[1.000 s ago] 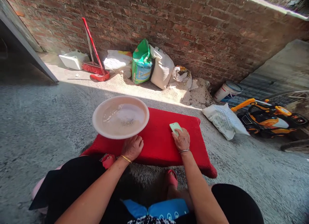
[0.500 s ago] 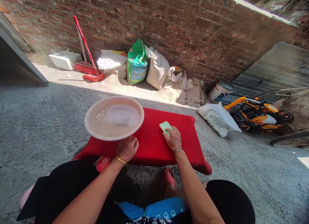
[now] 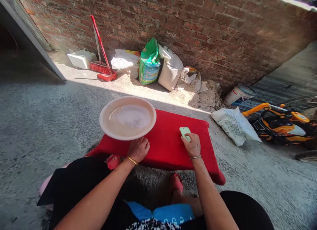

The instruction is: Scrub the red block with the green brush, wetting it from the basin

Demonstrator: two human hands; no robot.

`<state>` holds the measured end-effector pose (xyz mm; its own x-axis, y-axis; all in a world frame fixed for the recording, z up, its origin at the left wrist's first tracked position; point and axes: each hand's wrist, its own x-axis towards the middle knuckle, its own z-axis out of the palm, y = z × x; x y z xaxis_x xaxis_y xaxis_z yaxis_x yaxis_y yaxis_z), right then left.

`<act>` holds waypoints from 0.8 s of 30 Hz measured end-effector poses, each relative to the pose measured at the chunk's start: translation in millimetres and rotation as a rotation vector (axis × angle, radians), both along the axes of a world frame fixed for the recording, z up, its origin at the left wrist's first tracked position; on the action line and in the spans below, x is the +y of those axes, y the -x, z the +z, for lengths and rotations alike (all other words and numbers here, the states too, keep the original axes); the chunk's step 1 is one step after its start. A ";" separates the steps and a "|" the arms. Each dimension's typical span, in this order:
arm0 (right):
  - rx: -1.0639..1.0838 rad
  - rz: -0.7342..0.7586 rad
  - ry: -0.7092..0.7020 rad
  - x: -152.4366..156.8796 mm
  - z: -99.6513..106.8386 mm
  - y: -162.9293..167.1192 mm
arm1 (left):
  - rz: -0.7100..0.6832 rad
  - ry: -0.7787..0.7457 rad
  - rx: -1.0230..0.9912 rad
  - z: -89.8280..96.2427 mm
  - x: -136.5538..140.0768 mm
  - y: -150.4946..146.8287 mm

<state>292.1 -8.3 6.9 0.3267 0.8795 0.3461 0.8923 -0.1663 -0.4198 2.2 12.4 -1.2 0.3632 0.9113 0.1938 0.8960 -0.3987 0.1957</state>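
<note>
My left hand (image 3: 139, 149) rests on the red cloth-covered bench (image 3: 168, 150) with its fingers curled in. It lies just below the near rim of a wide, pale basin (image 3: 105, 131) of water. Several small dark specks show in the water. At the right part of the bench, my right hand (image 3: 192, 145) grips a pale green phone (image 3: 183, 130) by its near end, thumb on the left side and fingers on the right. The phone's far end shows; its near end is partly hidden by the fingers.
Against the brick wall stand a red broom (image 3: 101, 45) with a dustpan (image 3: 107, 76), a green bag (image 3: 150, 63) and a white sack (image 3: 170, 66). To the right lie another white sack (image 3: 234, 124), a bucket (image 3: 239, 94) and an orange toy digger (image 3: 279, 122).
My view has turned slightly left, so the whole scene sits further right. Relative to the bench, my right hand and the phone have shifted a little to the right. My left hand stays by the basin.
</note>
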 end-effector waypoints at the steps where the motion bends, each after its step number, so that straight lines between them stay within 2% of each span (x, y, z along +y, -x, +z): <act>1: 0.017 0.107 -0.003 2.8 -0.3 25.4 | -0.004 -0.003 0.006 -0.2 0.1 0.2; 4: -0.009 0.336 0.009 8.7 1.9 90.6 | -0.020 -0.012 0.024 -0.2 0.8 0.4; 6: -0.077 0.399 0.018 8.1 3.9 108.9 | -0.026 -0.016 0.028 -0.1 1.1 0.0; 9: -0.152 0.338 0.048 -1.8 3.4 90.9 | -0.028 -0.025 0.008 -0.4 0.8 -1.1; 13: -0.163 0.047 0.066 -20.1 0.4 35.0 | -0.021 -0.029 -0.030 -2.1 -0.5 -1.4; 15: -0.153 -0.052 0.033 -23.2 0.4 24.3 | -0.021 -0.022 -0.046 -2.5 -0.8 -0.8; 17: -0.130 -0.045 -0.004 -19.0 0.9 33.8 | -0.020 -0.017 -0.049 -2.0 -0.9 -0.1; 20: -0.098 0.086 -0.019 -0.9 2.3 72.1 | -0.018 -0.011 -0.022 0.3 -0.8 0.1; 22: -0.093 0.152 0.017 13.0 4.5 95.7 | -0.017 -0.005 0.000 2.0 -0.6 -0.3; 24: -0.095 0.191 0.083 22.0 7.3 105.4 | -0.013 -0.006 0.013 3.1 -0.7 -0.9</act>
<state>186.8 13.7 14.2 0.1205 0.9491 0.2911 0.9457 -0.0206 -0.3243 3.2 11.8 2.0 0.3777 0.9054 0.1940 0.8931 -0.4115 0.1817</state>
